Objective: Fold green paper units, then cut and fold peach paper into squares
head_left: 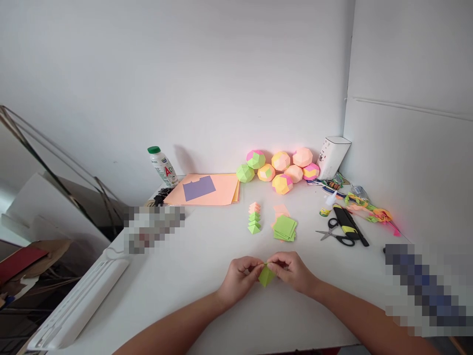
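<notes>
L hand [242,277] & R hand [291,271] pinching green paper [266,277], 8 balls [281,161] nr. wall [254,84]

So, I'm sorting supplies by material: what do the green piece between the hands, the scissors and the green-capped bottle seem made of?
Green piece: most likely matte paper, thin and straight-edged with no shine.
Scissors: thin grey blades, apparently metal; black handles, probably smooth plastic by their rounded loops.
Bottle: perhaps plastic, judging by its opaque, smooth-looking white body.
</notes>
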